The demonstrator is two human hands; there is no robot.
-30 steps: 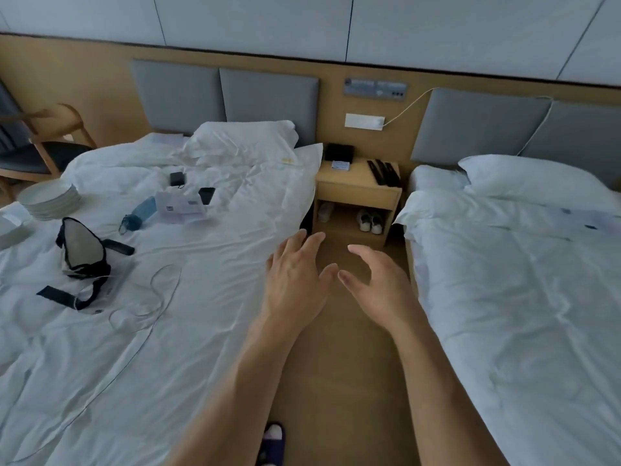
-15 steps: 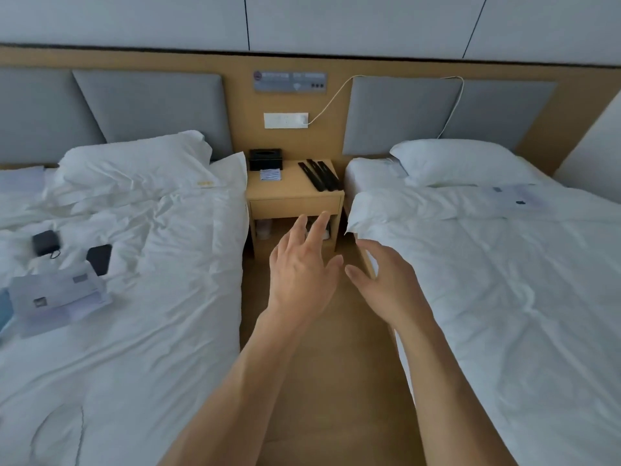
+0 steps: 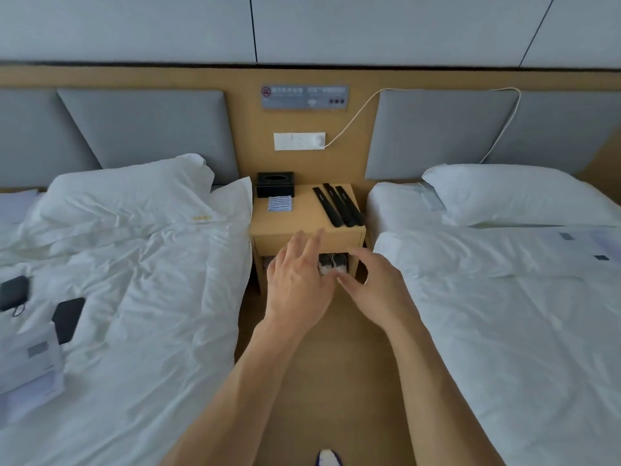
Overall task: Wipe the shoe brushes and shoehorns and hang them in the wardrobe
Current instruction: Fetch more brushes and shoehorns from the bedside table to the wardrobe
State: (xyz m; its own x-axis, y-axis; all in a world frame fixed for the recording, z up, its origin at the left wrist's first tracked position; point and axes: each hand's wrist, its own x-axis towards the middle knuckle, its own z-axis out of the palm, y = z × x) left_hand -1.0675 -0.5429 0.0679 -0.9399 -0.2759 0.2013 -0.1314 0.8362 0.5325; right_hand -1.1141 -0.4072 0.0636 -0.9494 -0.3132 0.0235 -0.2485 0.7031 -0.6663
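Note:
Three long black shoehorns or brushes lie side by side on the right part of a wooden nightstand between two beds. A folded blue-striped cloth lies on its left part. My left hand and my right hand are stretched forward in the aisle, in front of the nightstand's lower shelf. Both have relaxed, spread fingers and hold nothing. They are short of the black items.
A black tissue box stands at the nightstand's back. A pair of shoes sits on its lower shelf. White beds flank the aisle; the left bed carries a phone, a black pouch and papers. A cable runs from the wall socket.
The view has turned right and moved closer to the nightstand. Both hands stay open and have advanced along the aisle toward it.

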